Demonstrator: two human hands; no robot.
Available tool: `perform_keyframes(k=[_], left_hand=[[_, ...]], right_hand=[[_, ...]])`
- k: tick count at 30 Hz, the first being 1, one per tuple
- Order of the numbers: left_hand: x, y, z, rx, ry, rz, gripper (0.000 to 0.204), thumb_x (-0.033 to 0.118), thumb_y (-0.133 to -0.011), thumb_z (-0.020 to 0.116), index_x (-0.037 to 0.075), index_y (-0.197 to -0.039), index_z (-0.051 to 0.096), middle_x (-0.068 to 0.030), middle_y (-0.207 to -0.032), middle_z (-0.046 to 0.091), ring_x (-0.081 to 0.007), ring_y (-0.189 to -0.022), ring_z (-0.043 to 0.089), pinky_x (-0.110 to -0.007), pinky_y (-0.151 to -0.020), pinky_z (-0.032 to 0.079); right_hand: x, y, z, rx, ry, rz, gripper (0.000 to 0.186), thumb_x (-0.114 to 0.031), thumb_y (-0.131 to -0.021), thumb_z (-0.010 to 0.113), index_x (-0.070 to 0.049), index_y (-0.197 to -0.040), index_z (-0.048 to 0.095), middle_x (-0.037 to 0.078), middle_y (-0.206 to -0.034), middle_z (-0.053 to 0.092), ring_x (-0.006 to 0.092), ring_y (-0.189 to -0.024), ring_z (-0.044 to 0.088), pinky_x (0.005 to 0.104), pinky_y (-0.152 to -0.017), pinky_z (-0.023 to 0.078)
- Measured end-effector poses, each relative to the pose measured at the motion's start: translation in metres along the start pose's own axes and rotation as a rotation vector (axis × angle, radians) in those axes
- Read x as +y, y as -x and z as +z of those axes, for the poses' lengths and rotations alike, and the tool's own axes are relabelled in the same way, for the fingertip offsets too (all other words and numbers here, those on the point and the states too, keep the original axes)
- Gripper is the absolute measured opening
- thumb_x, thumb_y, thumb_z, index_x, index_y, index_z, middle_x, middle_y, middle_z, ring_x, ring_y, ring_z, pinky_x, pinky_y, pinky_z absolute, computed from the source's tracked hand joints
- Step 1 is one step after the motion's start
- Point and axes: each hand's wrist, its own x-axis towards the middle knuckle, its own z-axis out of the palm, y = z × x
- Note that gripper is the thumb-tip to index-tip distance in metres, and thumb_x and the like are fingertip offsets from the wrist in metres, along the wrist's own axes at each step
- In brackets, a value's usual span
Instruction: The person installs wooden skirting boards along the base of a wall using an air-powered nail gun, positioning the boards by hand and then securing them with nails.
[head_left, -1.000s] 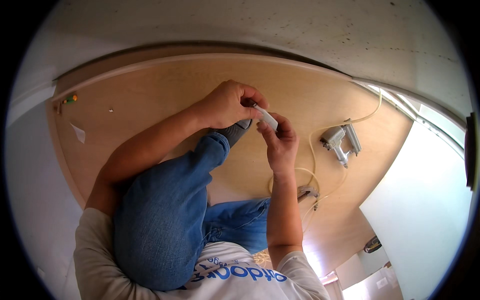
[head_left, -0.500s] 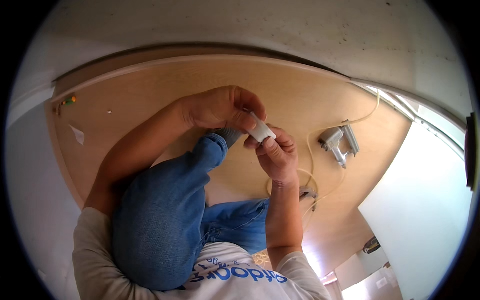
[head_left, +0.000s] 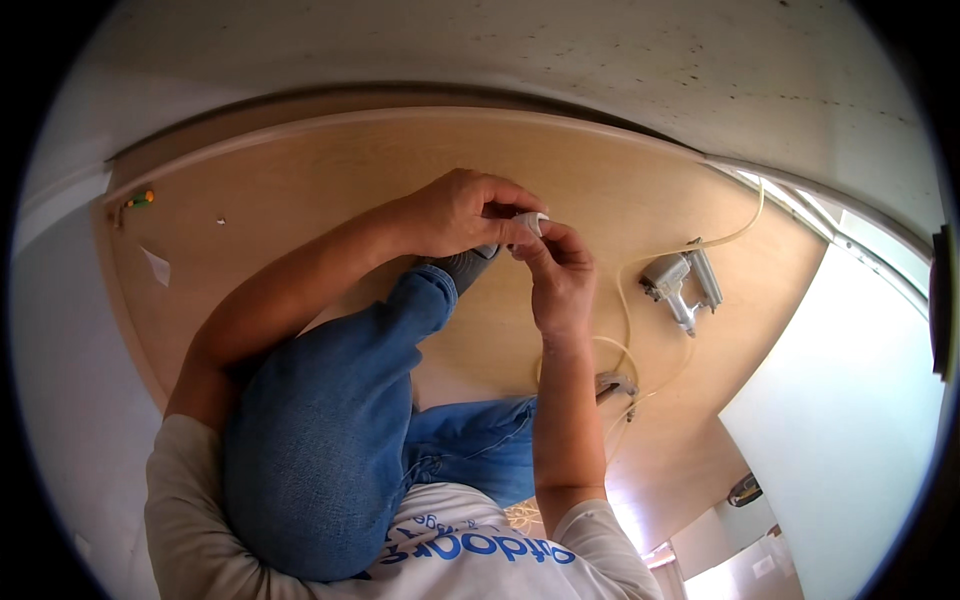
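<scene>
A small white piece (head_left: 530, 220) is pinched between my two hands, above my dark shoe (head_left: 463, 265). My left hand (head_left: 463, 212) holds it from the left, fingers curled round it. My right hand (head_left: 560, 275) grips it from below and the right with thumb and fingers. Much of the piece is hidden by fingers. I sit with my bent jeans-clad legs (head_left: 300, 450) on a pale plywood panel (head_left: 220, 300).
A metal nail gun (head_left: 680, 290) with a yellow hose (head_left: 625, 320) lies to the right, near another metal tool (head_left: 615, 385). A green-handled tool (head_left: 140, 199) and paper scrap (head_left: 155, 266) lie far left. A white sheet (head_left: 830, 380) stands at the right, a speckled wall (head_left: 520, 40) ahead.
Since half a second ago both hands have risen slightly, and the white piece has turned, so less of its long face shows. Both hands still grip it.
</scene>
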Motion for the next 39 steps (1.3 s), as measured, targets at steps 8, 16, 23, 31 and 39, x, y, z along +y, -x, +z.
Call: perform_keyframes(k=[8,16,23,31,39], left_hand=[[-0.010,0.001,-0.004,0.043,-0.031,0.022,0.037,0.034,-0.099,0.073,0.004,-0.120,0.075,-0.0078,-0.103,0.078,-0.0154,-0.094,0.071,-0.030,-0.087,0.055],[-0.005,0.000,0.000,-0.098,0.394,-0.060,0.036,0.032,-0.106,0.064,0.003,-0.127,0.067,-0.0052,-0.107,0.071,-0.0143,-0.096,0.065,-0.033,-0.088,0.055],[-0.003,-0.001,0.014,0.113,-0.104,0.165,0.031,0.030,-0.110,0.053,0.001,-0.109,0.065,-0.0105,-0.099,0.066,-0.0233,-0.092,0.064,-0.035,-0.086,0.052],[-0.028,0.001,0.014,0.096,0.149,0.118,0.031,0.029,-0.108,0.057,0.000,-0.111,0.067,-0.0135,-0.102,0.068,-0.0250,-0.094,0.067,-0.035,-0.086,0.053],[-0.005,0.003,-0.002,0.138,-0.174,-0.014,0.026,0.024,-0.101,0.071,0.002,-0.113,0.075,-0.0073,-0.099,0.075,-0.0143,-0.096,0.069,-0.032,-0.086,0.056]], right_hand=[[-0.029,0.002,0.021,0.105,0.624,-0.122,0.029,-0.021,-0.096,0.078,0.004,-0.109,0.069,0.003,-0.087,0.067,0.0116,-0.078,0.062,0.0268,-0.072,0.053],[-0.010,0.001,0.004,-0.172,-0.509,0.326,0.014,-0.015,-0.105,0.062,-0.008,-0.110,0.073,0.004,-0.090,0.072,0.0120,-0.072,0.064,0.0283,-0.068,0.054],[0.010,0.010,0.029,-0.148,-0.865,0.363,0.023,-0.016,-0.107,0.057,-0.010,-0.129,0.061,0.003,-0.112,0.068,0.0157,-0.097,0.065,0.0342,-0.086,0.055],[0.017,0.012,0.035,-0.007,-0.462,0.196,0.026,-0.017,-0.106,0.062,-0.004,-0.128,0.063,0.006,-0.113,0.070,0.0174,-0.102,0.067,0.0343,-0.091,0.055],[0.022,-0.003,0.007,0.015,0.079,0.052,0.024,-0.021,-0.098,0.076,0.000,-0.107,0.070,0.006,-0.093,0.073,0.0128,-0.083,0.067,0.0255,-0.075,0.053]])
